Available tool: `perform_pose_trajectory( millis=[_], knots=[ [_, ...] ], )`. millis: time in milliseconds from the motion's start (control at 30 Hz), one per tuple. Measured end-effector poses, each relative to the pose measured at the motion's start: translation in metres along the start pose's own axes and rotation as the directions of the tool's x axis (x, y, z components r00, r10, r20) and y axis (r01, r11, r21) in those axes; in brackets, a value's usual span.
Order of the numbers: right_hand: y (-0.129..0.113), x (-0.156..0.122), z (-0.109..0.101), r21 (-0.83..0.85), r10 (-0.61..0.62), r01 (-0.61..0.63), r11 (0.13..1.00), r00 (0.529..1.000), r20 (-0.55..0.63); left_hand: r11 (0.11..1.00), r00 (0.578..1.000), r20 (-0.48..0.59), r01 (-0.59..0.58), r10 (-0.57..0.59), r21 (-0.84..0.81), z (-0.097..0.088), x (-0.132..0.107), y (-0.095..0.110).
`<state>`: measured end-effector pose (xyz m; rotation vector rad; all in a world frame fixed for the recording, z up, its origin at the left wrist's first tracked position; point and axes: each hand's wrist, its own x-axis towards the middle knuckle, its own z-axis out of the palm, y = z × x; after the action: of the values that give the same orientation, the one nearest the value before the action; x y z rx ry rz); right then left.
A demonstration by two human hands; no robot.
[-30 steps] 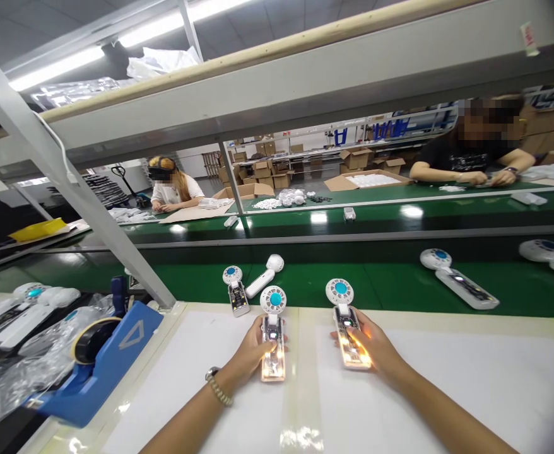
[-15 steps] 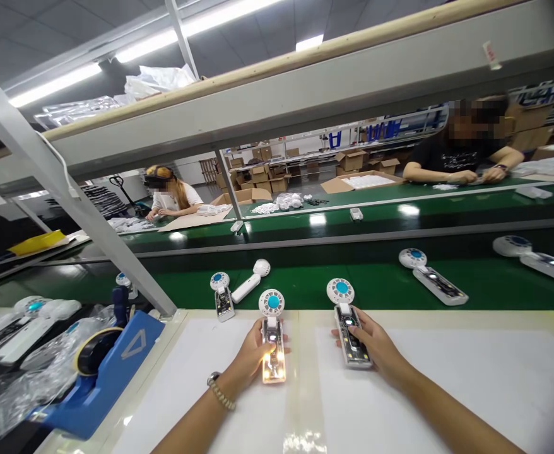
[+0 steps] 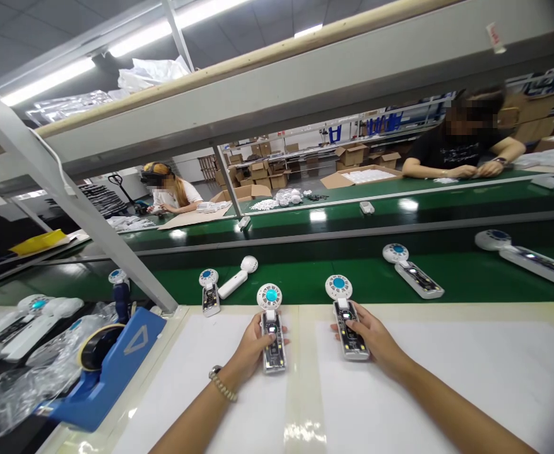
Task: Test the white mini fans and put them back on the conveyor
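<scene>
My left hand [image 3: 254,340] is wrapped around a small white handheld fan [image 3: 274,359], its thumb on the exposed circuit board. My right hand [image 3: 376,337] grips a second handheld fan [image 3: 353,343], again with the thumb on the board. Both fans have round vented heads with blue centres, pointing away from me over the bench edge. A small light glows on each board. Just beyond my hands, another open-bodied fan [image 3: 210,293] and a fan lying back side up [image 3: 239,277] rest on the green conveyor belt [image 3: 296,268].
More fans [image 3: 414,272] lie on the belt to the right. A blue tape dispenser [image 3: 111,372] stands left on the white-covered bench [image 3: 390,416], beside bagged fans [image 3: 35,321]. A slanted post [image 3: 82,202] and an overhead shelf [image 3: 277,94] frame the view. Two people work across the belt.
The yellow lights on the fan in my left hand have gone out. Fans on the near belt have shifted left, while small parts on the far belt have shifted right. Both hands keep their grip.
</scene>
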<state>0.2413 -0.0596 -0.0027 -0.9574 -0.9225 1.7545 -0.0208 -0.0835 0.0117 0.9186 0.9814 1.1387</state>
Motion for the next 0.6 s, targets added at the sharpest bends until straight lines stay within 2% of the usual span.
perform_pose_trajectory(
  millis=[200, 300, 433, 533, 600],
  knots=[
    [-0.002, -0.003, 0.003, 0.002, -0.016, 0.016, 1.0, 1.0, -0.018, 1.0, 0.999, 0.043, 0.014, -0.014, 0.008, -0.003, 0.002, -0.001],
    [-0.002, -0.002, 0.004, 0.005, -0.015, 0.015, 1.0, 1.0, -0.025, 0.999, 0.999, 0.019, 0.033, -0.033, 0.009, -0.002, 0.002, -0.001],
    [-0.003, -0.002, 0.005, 0.005, 0.014, -0.013, 1.0, 0.999, -0.04, 1.0, 0.999, 0.035, 0.0, 0.001, -0.014, -0.003, 0.001, -0.001],
    [0.005, 0.001, 0.007, 0.039, 0.034, -0.031, 0.999, 0.997, -0.073, 0.999, 0.999, 0.05, -0.013, 0.014, -0.032, -0.006, 0.001, -0.002],
    [0.017, 0.005, 0.008, 0.073, 0.008, 0.0, 0.997, 0.995, -0.102, 0.999, 0.999, 0.049, -0.007, 0.01, -0.048, -0.008, 0.001, -0.004]
  ],
)
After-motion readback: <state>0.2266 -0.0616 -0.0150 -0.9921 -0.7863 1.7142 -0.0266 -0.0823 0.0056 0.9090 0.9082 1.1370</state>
